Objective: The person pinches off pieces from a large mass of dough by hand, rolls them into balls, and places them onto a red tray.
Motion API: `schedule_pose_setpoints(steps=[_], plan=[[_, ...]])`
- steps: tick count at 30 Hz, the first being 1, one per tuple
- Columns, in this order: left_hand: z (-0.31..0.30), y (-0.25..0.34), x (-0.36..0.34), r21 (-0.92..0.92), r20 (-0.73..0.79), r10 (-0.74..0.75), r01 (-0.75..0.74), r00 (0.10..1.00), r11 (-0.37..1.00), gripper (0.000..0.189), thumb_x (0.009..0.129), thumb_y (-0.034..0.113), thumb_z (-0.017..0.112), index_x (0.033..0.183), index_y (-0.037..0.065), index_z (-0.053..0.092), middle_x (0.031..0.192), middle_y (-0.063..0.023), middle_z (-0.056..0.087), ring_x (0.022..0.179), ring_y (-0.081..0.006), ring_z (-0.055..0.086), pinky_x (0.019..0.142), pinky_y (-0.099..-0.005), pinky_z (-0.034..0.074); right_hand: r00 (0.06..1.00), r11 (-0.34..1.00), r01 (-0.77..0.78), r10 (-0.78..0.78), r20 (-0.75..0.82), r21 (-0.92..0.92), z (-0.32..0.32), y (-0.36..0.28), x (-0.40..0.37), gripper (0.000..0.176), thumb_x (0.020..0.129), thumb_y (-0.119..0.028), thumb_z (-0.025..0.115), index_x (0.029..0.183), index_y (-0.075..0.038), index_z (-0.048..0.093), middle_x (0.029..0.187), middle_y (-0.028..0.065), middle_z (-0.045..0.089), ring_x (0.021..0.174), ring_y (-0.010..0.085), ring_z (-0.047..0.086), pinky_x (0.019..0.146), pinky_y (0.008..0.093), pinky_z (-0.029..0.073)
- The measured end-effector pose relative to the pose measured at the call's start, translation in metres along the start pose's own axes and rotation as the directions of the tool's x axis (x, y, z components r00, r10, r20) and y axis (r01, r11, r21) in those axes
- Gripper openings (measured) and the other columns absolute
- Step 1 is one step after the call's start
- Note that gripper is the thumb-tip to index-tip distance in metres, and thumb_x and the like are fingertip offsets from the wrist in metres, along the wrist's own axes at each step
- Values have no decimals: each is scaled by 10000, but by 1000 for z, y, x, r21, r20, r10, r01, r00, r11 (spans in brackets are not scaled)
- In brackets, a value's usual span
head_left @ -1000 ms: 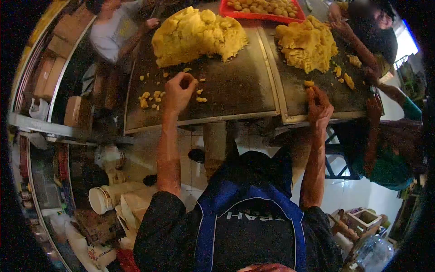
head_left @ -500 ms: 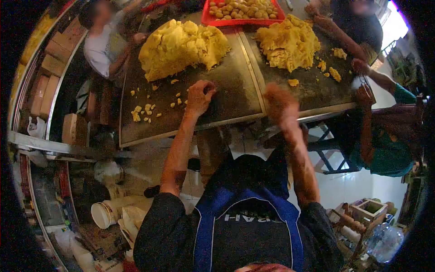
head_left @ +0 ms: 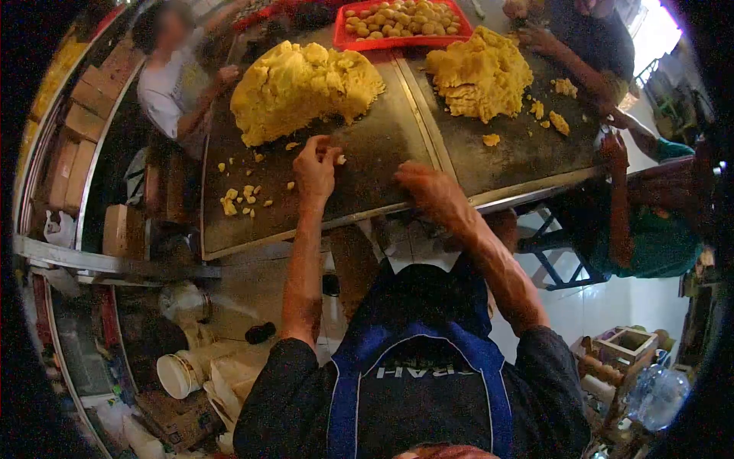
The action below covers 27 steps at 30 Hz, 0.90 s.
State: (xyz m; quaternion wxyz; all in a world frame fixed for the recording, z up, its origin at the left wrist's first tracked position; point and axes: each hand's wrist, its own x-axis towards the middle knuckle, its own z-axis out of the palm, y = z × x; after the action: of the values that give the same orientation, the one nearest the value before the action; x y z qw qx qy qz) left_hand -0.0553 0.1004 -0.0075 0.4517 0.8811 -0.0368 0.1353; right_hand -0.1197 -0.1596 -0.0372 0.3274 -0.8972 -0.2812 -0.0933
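Observation:
My left hand (head_left: pixel 314 168) is over the near part of the metal table, thumb and fingers curled together around a small pale piece of dough (head_left: pixel 341 160). To its right, my right hand (head_left: pixel 425 182) is closed with the fingers bent inward, near the table's front edge; whatever it may hold is hidden. A big mound of yellow dough (head_left: pixel 294 92) lies just beyond my left hand. Several small dough bits (head_left: pixel 243 197) are scattered left of that hand. A second yellow dough mound (head_left: pixel 482 76) sits farther off to the right, with loose crumbs beside it.
A red tray (head_left: pixel 345 42) of round dough balls (head_left: pixel 401 18) stands at the table's far side. A metal seam (head_left: pixel 419 107) runs across the tabletop (head_left: pixel 367 176). People are at the left, far right and right sides. A white bucket (head_left: pixel 177 375) lies on the floor at left.
My right hand has swung left and toward my left hand. My left hand has shifted slightly left, and a pale dough piece now shows at its fingertips.

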Motion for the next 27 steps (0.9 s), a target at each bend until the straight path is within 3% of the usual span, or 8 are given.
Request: schedule_pose_setpoints(steps=[5,10,13,17,19,23,25,27], plan=[[44,44,-25,-166,181,227,-197,957,966,202,903,193,697,948,-2,670,781,-65,700,740,-209,664,698,-378,526,741,888,-348,457,-491,302,-37,37,-21,284,924,-45,618,1205,-31,653,1135,109,691,980,238,653,884,293,498],[77,57,10,0,666,328,-440,670,898,337,828,307,728,858,-20,652,906,-130,686,832,-288,650,751,-445,489,670,946,-287,309,-675,148,-62,74,-46,335,877,-98,665,1212,-69,663,1207,151,669,1063,295,657,920,350,520],[116,64,13,598,7,770,-620,637,507,305,845,260,681,870,-43,659,1053,-209,642,1042,-391,601,907,-546,448,619,903,-390,403,-674,182,-64,64,-49,336,894,-121,684,1226,-74,660,1218,158,663,1059,289,659,912,349,523],[133,48,20,630,15,729,-573,684,524,255,823,141,662,960,-73,649,1180,-276,581,1227,-483,488,1040,-669,322,539,802,-369,596,-596,469,-60,67,-53,387,875,-106,724,1254,-85,646,1178,148,681,1022,265,669,890,355,531],[126,44,13,398,128,945,-888,302,230,336,786,80,679,1075,-80,617,1286,-286,531,1336,-504,388,1098,-712,219,533,851,-358,524,-664,385,-54,73,-55,389,867,-102,737,1247,-86,652,1133,132,696,981,245,676,866,342,535],[133,43,11,530,312,886,-837,342,137,280,844,167,630,1071,3,641,1404,-252,468,1379,-483,326,1094,-734,169,519,933,-359,210,-829,13,-62,63,-42,349,852,-104,766,1192,-90,689,1012,84,725,872,189,684,802,300,543],[129,45,15,407,82,811,-762,579,503,396,801,111,688,1155,-49,612,1366,-284,488,1413,-453,314,1134,-704,168,493,939,-290,311,-813,184,-56,66,-46,359,851,-111,768,1199,-90,685,1006,84,725,867,188,684,802,303,544],[133,55,4,420,242,902,-877,357,234,389,815,177,664,1154,-11,632,1398,-255,480,1420,-441,306,1137,-697,157,462,912,-222,410,-786,345,-55,66,-52,368,849,-118,770,1206,-91,681,1000,85,725,863,187,685,803,306,546]])
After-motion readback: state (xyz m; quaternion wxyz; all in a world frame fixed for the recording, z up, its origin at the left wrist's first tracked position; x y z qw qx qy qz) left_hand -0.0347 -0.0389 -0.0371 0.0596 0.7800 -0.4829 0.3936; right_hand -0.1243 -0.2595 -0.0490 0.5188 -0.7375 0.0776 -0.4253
